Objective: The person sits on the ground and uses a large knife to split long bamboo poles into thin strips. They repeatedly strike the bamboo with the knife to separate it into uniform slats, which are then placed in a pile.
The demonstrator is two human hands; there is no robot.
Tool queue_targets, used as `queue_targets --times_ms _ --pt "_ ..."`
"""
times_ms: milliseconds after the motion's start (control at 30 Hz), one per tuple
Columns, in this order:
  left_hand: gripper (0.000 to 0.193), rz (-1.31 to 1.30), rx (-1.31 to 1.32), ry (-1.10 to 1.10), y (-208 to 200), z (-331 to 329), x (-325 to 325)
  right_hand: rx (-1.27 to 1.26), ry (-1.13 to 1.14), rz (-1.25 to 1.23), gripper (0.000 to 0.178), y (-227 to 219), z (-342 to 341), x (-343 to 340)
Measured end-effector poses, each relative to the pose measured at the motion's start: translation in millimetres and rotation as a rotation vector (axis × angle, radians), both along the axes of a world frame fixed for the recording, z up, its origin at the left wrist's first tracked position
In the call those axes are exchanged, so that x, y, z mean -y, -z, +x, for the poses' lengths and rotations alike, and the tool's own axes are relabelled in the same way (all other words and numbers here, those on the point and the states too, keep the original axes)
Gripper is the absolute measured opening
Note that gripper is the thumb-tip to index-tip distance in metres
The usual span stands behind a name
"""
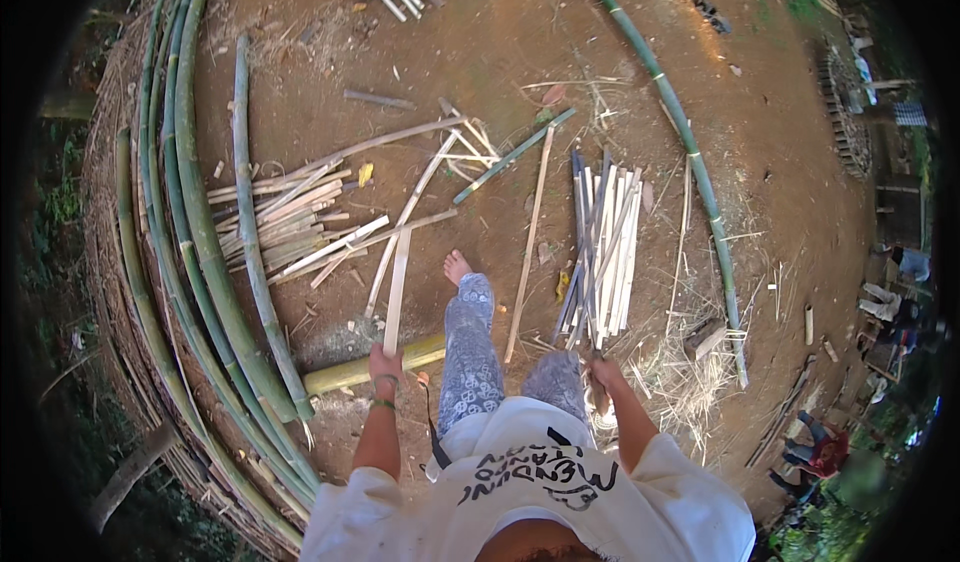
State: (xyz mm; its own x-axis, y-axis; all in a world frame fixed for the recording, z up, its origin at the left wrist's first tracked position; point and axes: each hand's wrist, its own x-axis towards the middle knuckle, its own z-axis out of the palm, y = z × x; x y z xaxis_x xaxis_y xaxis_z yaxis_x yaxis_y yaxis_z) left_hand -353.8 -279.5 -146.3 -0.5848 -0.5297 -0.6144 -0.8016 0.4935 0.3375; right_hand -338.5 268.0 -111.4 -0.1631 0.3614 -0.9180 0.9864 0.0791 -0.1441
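Note:
My left hand (pixel 386 364) is closed round the lower end of a flat, pale split bamboo strip (pixel 398 292). The strip points away from me over the ground. Beside my right knee, my right hand (pixel 603 370) has its fingers curled in. What it holds, if anything, is too small and partly hidden to make out. Just beyond that hand lies a bundle of split bamboo strips (pixel 618 252), pale with some dark ones on its left side. A thick yellowish bamboo pole (pixel 350 370) lies on the ground behind my left hand.
Long green bamboo poles (pixel 195 162) curve along the left. Another green pole (pixel 680 122) lies to the right of the bundle. A heap of split strips (pixel 290 217) sits at left. Shavings (pixel 690 392) litter the ground near my right arm. People (pixel 825 452) are far right.

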Motion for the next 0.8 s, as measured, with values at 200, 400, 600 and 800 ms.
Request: queue_targets --times_ms 200,400,600,800 --pt "0.041 -0.164 0.034 0.082 24.7 -126.6 16.5 -0.246 -0.198 -0.047 0.021 56.9 -130.9 107.2" --pt "0.046 -0.078 -0.019 0.193 76.3 -179.3 25.3 -0.275 -0.119 -0.091 0.024 73.2 -221.7 182.6" --pt "0.044 -0.039 -0.128 0.251 91.7 -203.3 1.6 -0.287 -0.209 0.012 0.051 69.8 -271.7 208.2" --pt "0.04 0.274 -0.051 0.115 86.8 -314.3 -70.5 -0.268 -0.228 0.02 0.059 179.5 -295.3 222.2"
